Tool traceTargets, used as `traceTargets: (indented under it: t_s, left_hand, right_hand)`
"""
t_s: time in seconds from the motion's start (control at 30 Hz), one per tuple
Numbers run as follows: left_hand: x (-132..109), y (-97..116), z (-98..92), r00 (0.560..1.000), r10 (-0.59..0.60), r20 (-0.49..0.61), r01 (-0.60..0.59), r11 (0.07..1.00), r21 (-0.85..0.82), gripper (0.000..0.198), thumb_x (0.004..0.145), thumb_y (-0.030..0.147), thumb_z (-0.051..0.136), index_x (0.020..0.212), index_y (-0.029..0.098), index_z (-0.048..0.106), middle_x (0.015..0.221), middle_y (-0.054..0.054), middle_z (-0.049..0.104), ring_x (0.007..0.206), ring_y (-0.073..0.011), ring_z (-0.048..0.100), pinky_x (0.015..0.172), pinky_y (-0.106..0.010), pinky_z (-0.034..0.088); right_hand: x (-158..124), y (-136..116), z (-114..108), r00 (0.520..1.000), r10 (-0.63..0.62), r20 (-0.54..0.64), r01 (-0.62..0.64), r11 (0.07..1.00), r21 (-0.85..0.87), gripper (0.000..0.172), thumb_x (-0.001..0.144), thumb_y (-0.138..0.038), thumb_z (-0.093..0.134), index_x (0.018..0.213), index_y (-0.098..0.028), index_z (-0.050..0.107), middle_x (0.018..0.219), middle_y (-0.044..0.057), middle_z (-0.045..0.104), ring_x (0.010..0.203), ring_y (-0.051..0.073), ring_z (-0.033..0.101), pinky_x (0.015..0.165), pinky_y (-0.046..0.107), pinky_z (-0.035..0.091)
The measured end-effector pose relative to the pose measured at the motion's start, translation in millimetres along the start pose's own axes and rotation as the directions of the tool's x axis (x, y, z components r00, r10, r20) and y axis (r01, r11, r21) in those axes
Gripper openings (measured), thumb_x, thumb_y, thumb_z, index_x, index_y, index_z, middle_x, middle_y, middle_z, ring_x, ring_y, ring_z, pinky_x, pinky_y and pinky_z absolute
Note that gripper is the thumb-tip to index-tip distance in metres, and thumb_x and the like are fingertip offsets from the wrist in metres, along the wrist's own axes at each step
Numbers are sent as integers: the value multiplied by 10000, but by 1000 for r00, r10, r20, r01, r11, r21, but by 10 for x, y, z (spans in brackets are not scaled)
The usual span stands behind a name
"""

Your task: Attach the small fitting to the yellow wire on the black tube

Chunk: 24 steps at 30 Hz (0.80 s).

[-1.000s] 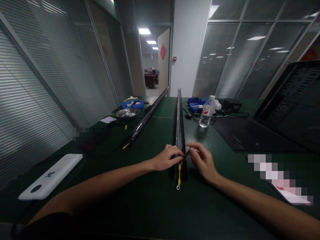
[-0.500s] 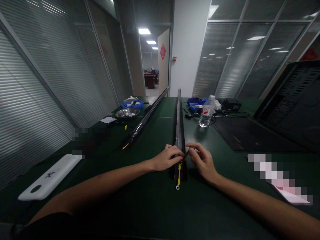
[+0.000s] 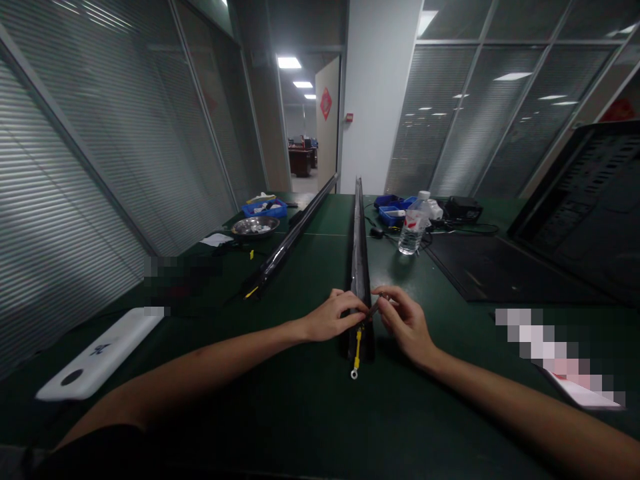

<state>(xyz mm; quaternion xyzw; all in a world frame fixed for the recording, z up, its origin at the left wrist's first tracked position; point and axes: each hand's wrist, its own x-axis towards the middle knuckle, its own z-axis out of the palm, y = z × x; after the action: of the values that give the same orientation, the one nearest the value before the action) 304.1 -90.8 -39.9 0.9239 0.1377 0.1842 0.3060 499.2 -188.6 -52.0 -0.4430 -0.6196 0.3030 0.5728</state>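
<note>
A long dark rail (image 3: 359,247) lies lengthwise on the green table (image 3: 280,413). At its near end, my left hand (image 3: 336,317) reaches over it from the left, fingers together in a pinch; what lies under the fingertips is too small to tell. Just right of the rail, my right hand (image 3: 404,323) pinches a small thin metal piece (image 3: 376,307) between thumb and fingers, its tip meeting my left fingertips. A yellow wire (image 3: 357,350) with a ring terminal (image 3: 354,375) sticks out of the rail's near end towards me.
Left of the rail lie a second dark rail (image 3: 293,240), a metal bowl (image 3: 255,227), a blue tray (image 3: 265,209) and a white case (image 3: 103,353). To the right are a water bottle (image 3: 414,223), blue bins (image 3: 393,215), a black adapter (image 3: 463,209) and a black mat (image 3: 480,267).
The yellow wire's ring terminal has shifted slightly left and up. The thin metal piece in my right hand has tilted a little. Both hands stay in nearly the same place.
</note>
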Motion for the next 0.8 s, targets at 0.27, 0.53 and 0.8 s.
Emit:
traceTargets:
  t_s: [0.27,0.53,0.8]
  left_hand:
    - [-6,-32,7,1000,-1,-4,1,1000,5,194,1007,333,546,1107,208,654,1122,-41,689,1121,-221,592,1038,-362,305]
    - [1,-10,7,1000,21,-20,-22,1000,-21,181,1022,292,517,1097,203,656,1091,-30,691,1091,-201,608,1017,-354,308]
    - [-17,-15,-5,999,25,-23,-26,1000,-12,147,1000,287,565,1083,203,651,1121,-33,690,1111,-204,600,1023,-349,303]
  right_hand:
    - [9,10,-22,1000,-10,2,10,999,-38,293,1024,-444,524,1125,-208,666,658,-28,508,521,123,470,468,236,371]
    - [-8,22,-9,1000,-1,3,1,1000,-4,255,1001,-414,582,1150,-214,637,693,-28,520,517,113,462,459,230,359]
    - [0,-9,-21,1000,1,10,0,1000,-4,263,1025,-412,532,1128,-209,663,682,-26,519,533,116,464,477,233,368]
